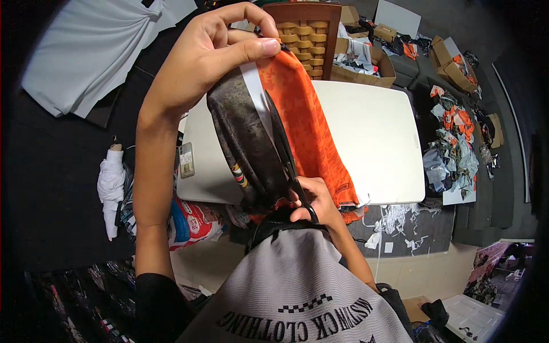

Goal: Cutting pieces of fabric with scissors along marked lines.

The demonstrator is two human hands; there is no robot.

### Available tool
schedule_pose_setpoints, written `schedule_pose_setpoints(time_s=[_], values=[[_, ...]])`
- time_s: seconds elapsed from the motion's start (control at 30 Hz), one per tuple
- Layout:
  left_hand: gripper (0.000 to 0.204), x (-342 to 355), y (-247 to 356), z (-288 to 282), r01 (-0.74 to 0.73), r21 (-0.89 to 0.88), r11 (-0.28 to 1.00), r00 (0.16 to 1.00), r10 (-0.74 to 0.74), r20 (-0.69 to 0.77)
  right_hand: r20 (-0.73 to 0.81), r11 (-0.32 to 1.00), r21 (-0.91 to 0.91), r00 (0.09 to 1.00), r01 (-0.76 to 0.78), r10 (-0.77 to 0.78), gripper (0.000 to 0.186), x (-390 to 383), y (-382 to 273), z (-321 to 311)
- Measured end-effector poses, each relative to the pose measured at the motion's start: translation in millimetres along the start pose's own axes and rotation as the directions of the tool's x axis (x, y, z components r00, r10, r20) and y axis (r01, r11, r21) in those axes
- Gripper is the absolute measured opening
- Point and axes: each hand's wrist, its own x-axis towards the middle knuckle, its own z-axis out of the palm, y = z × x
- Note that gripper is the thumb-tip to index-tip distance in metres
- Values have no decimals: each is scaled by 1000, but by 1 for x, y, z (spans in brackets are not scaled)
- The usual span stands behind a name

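Raised above the table, my left hand [209, 66] pinches the top edge of a piece of fabric between thumb and fingers. One side of the fabric [306, 114] is orange with a camouflage pattern; the other is dark camouflage, with a white strip between them. Low at the front, my right hand [321, 204] grips black-handled scissors [281, 137] by the loops. The long blades point up along the white strip, against the cloth; whether they are parted is hard to tell. The fabric's lower end hangs near my lap.
Under the fabric stands a white table [377, 143], with a phone-like flat object [186, 160] at its left. A wooden chair with a woven back [303, 48] stands behind. Fabric scraps [457, 137] pile at the right, cardboard boxes [372, 66] behind. White cloth [111, 188] lies left.
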Motion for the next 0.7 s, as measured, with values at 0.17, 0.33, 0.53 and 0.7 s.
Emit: schedule_pose_setpoints(time_s=[0.17, 0.33, 0.53, 0.7], values=[[11, 0, -2, 0, -18, 5, 1000, 1000, 18, -11, -3, 1000, -13, 1000, 21, -21, 55, 2, 1, 1], [11, -2, -4, -4, -7, 14, 1000, 1000, 7, -5, -29, 998, -62, 1000, -13, 12, 55, 1, 1, 0], [12, -1, -3, -6, 2, 17, 1000, 1000, -2, 12, -23, 997, -67, 999, -26, 24, 55, 1, -1, -3], [11, 0, -2, -6, 0, 17, 1000, 1000, 0, 26, -10, 997, -67, 999, 37, -38, 54, 5, -3, -4]])
